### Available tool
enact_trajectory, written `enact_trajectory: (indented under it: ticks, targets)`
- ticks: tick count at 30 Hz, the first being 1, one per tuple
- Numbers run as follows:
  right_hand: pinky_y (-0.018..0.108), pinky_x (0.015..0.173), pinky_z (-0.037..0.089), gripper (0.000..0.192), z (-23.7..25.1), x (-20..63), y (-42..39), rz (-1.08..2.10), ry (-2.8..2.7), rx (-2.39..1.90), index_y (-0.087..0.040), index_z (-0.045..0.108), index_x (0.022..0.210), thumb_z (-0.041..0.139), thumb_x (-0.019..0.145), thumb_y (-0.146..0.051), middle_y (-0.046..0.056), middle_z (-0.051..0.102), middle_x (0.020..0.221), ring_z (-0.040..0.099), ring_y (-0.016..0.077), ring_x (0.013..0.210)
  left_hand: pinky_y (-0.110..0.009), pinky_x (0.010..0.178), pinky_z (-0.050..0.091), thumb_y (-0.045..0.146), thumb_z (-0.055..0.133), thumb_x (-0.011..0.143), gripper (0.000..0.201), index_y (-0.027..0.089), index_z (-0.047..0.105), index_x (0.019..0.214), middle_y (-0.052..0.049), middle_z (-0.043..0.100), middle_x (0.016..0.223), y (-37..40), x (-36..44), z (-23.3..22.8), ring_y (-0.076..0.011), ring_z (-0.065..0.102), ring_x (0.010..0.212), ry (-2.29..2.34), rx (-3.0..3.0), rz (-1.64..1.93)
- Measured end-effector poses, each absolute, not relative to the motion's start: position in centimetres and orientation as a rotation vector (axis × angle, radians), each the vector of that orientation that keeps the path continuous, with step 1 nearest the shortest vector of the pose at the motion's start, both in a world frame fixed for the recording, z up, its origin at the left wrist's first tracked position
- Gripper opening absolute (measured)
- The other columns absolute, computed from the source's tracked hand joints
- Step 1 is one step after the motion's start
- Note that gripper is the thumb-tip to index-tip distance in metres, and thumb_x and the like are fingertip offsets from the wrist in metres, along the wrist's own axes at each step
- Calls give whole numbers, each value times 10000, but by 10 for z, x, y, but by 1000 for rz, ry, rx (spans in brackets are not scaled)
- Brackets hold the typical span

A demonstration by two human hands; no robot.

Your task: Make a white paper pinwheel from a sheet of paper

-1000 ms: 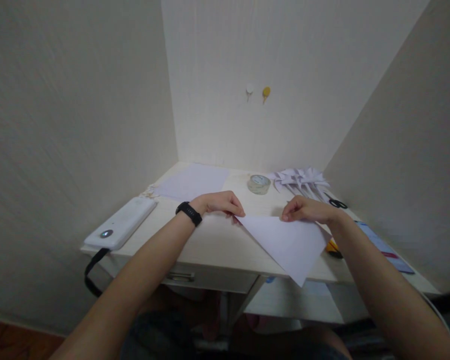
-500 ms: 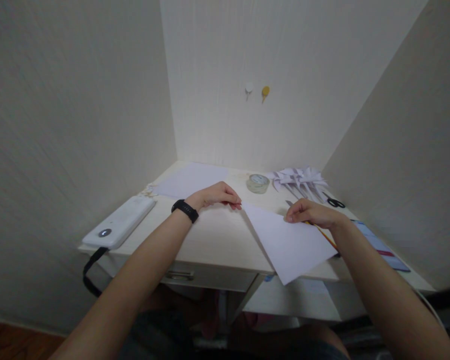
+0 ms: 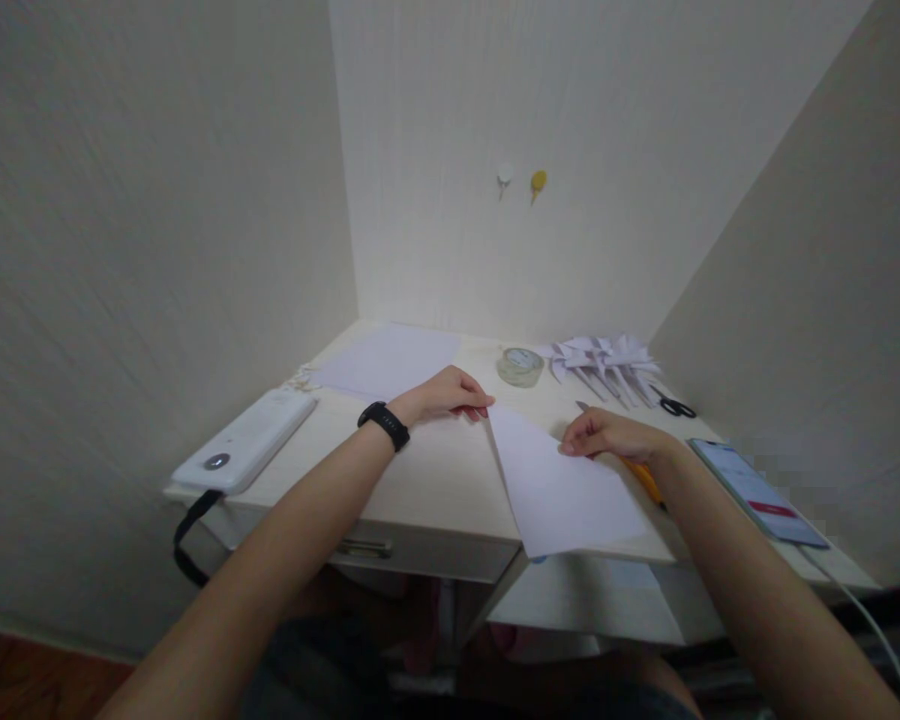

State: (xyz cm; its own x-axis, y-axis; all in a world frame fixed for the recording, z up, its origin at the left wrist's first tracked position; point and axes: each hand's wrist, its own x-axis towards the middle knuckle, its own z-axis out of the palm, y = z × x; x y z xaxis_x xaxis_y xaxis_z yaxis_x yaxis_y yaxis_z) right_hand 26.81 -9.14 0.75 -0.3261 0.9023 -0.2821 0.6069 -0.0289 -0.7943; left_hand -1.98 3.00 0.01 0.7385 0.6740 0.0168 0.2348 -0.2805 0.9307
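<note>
Paper sheet (image 3: pixel 562 485), white, flat, uncreased, its far corner under left-hand fingers (image 3: pixel 471 398), right-hand fingers (image 3: pixel 579 442) pressed loosely on top

The scene is showing dim and flat, with a soft glow pooling brightest on the pale back wall (image 3: pixel 570 250) just above the light wooden desk (image 3: pixel 442 470). The side walls are falling off into grey. Shadows under the desk are running deep and swallowing detail. Wide-angle distortion is bending the wall edges outward. A smeared, blocky patch is sitting beside the flat smartphone (image 3: pixel 757 490). No glare is showing anywhere.
</note>
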Motion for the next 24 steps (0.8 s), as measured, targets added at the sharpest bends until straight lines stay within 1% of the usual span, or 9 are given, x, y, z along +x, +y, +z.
enact_trajectory:
  ticks: [3, 6, 9, 14, 18, 21, 24]
  targets:
    - [243, 565, 366, 413, 9, 262, -92, 1352, -1927, -1578, -134, 734, 731, 797, 627, -529, -5, 571, 622, 468, 113, 608, -207, 507, 369, 385, 797, 709, 288, 104, 741, 684, -96, 719, 682, 28, -19, 2, -107, 607, 573, 651, 1827, 494]
    - [235, 534, 326, 451, 9, 244, -89, 1359, -1877, -1514, -133, 750, 868, 801, 635, -515, -2, 590, 669, 454, 105, 606, -205, 493, 363, 354, 796, 697, 251, 111, 743, 664, -88, 711, 656, 24, -17, 4, -108, 606, 564, 638, 1797, 500]
    - [245, 514, 267, 416, 7, 219, -82, 1335, -1785, -1426, -132, 721, 779, 773, 676, -532, -29, 538, 607, 365, 82, 551, -209, 486, 369, 330, 779, 699, 222, 114, 746, 657, -83, 702, 629, 21, -16, 5, -114, 610, 556, 649, 1781, 482]
    - [257, 514, 259, 397, 4, 189, -72, 1299, -1605, -1399, -140, 711, 743, 808, 619, -504, -25, 553, 601, 369, 88, 546, -210, 451, 344, 283, 730, 725, 190, 114, 723, 638, -76, 686, 586, 21, -18, 6, -113, 591, 510, 712, 1744, 555]
    - [264, 487, 231, 345, -1, 183, -65, 1212, -1507, -1395, -145, 716, 701, 811, 603, -462, -25, 544, 543, 346, 86, 498, -207, 452, 349, 318, 728, 746, 236, 112, 705, 631, -81, 688, 591, 24, -17, 3, -113, 593, 512, 696, 1752, 581]
    - [270, 489, 296, 279, -4, 181, -62, 1193, -1388, -1398, -146, 738, 720, 823, 588, -376, 8, 608, 545, 442, 114, 512, -205, 462, 357, 324, 729, 759, 253, 108, 702, 630, -78, 685, 587, 24, -15, 1, -107, 588, 509, 680, 1744, 606]
    - [280, 520, 376, 229, -4, 181, -65, 1253, -1292, -1367, -145, 749, 712, 824, 576, -314, 42, 676, 593, 544, 148, 555, -207, 454, 347, 251, 728, 750, 226, 103, 679, 586, -68, 666, 558, 24, -13, 2, -97, 566, 480, 707, 1657, 694]
